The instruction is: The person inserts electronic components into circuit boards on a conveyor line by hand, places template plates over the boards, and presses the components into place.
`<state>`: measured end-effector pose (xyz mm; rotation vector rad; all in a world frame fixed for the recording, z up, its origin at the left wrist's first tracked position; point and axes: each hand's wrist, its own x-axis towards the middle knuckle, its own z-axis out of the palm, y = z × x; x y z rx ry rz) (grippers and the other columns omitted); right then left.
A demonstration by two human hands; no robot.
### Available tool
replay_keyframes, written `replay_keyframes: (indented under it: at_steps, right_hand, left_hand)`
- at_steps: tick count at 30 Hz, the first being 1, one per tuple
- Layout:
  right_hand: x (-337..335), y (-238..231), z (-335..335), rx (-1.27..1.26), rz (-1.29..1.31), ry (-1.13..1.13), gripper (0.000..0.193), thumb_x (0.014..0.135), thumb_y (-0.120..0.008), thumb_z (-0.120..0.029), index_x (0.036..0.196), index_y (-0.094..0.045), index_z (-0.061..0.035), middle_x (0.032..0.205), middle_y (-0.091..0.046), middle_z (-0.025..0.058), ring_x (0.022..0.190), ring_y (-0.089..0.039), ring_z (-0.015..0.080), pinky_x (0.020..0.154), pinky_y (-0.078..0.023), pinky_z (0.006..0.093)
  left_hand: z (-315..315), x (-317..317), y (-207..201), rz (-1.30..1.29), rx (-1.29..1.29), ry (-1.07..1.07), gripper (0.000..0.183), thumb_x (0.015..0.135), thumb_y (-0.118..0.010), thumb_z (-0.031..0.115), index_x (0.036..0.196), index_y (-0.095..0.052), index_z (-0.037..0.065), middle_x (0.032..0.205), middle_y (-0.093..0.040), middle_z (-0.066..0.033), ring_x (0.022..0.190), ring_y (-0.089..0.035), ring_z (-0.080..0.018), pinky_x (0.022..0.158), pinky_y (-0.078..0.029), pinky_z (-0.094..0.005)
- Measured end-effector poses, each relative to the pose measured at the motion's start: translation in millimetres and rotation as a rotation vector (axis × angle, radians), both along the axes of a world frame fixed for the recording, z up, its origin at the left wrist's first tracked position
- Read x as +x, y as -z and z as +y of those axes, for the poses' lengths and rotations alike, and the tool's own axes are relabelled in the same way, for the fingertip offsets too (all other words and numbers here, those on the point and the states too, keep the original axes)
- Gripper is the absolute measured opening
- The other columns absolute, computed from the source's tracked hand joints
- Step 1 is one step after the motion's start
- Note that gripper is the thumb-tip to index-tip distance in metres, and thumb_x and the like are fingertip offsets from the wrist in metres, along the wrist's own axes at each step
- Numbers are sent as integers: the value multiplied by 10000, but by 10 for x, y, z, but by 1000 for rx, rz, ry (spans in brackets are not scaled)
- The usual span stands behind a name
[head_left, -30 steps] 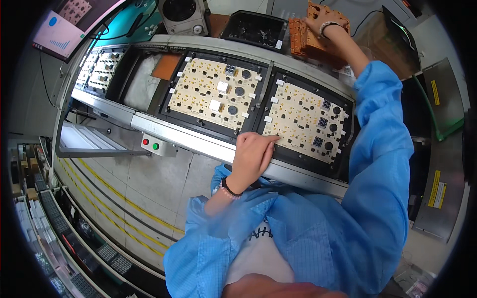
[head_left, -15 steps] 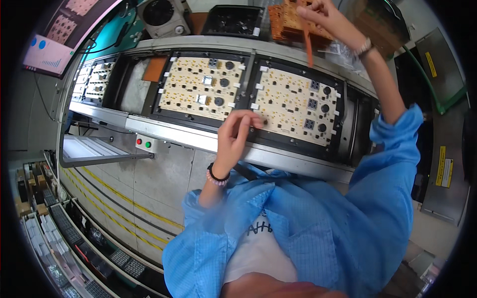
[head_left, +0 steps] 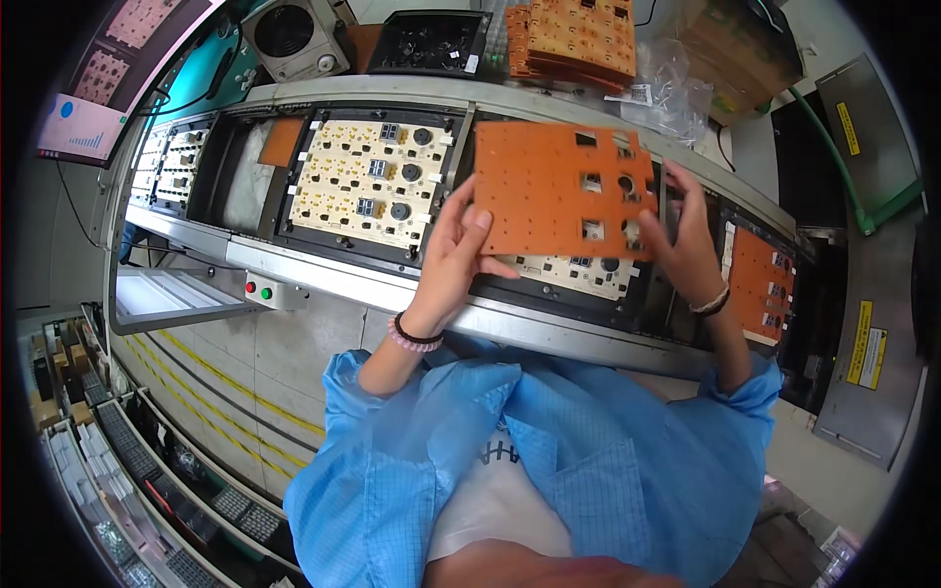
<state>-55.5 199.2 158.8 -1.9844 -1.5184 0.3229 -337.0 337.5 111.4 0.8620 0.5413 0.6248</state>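
An orange board with cutouts (head_left: 549,196) is held tilted above a cream circuit board (head_left: 608,283) in a black frame, covering most of it. My left hand (head_left: 453,257) grips its left edge, thumb on top and other fingers partly hidden beneath. At its right edge, my right hand (head_left: 686,245) has the thumb against the lower corner and the fingers up alongside. Left of my left hand lies another cream circuit board (head_left: 368,186), with black round parts and small display parts. To the right, an orange-covered board (head_left: 755,284) sits in the line.
A metal rail (head_left: 343,279) runs along the conveyor's near side. Behind the line are a stack of orange boards (head_left: 583,39), a clear plastic bag (head_left: 676,98), a black tray (head_left: 431,44) and a fan unit (head_left: 294,39). A button box (head_left: 263,289) hangs below the rail.
My right hand has come down from the stack with the orange board, which now lies between both hands. My left hand has closed on its left edge. The view has shifted slightly.
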Motion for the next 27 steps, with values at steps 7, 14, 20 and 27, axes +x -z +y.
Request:
replay_keyframes:
  at_steps: [7, 14, 20, 27]
  right_hand:
    - [-185, 253, 6, -187, -332, -152, 626, 959, -619, -231, 1506, -387, -34, 1590, -334, 183, 1474, -311, 373, 1199, -214, 565]
    - [-312, 294, -99, -234, -422, -144, 697, 913, -673, -201, 1522, -372, -43, 1601, -315, 172, 1476, -310, 346, 1212, -209, 538]
    - [-378, 347, -122, -264, -532, -128, 751, 935, -665, -260, 1574, -317, -77, 1632, -270, 157, 1521, -243, 288, 1231, -185, 518]
    - [-382, 364, -122, -281, -532, -105, 736, 949, -634, -259, 1583, -305, -84, 1648, -258, 131, 1530, -237, 258, 1238, -163, 509]
  left_hand:
    - [28, -26, -53, 57, -37, 138, 622, 1057, -523, 141, 1595, -217, 82, 1455, -513, -140, 1211, -618, -225, 784, -643, -346]
    - [113, -438, -202, 206, 256, 310, 592, 1067, -519, 179, 1584, -278, 22, 1601, -351, -152, 1391, -453, -229, 1053, -476, -364]
    - [-223, -420, -250, 783, 1301, 343, 694, 959, -645, 218, 1548, -344, 7, 1593, -328, -228, 1391, -416, -388, 1103, -390, -438]
    - [-384, -374, -113, 1096, 1621, 201, 786, 848, -717, 441, 1493, -462, 71, 1583, -394, -142, 1436, -371, -365, 1123, -311, -525]
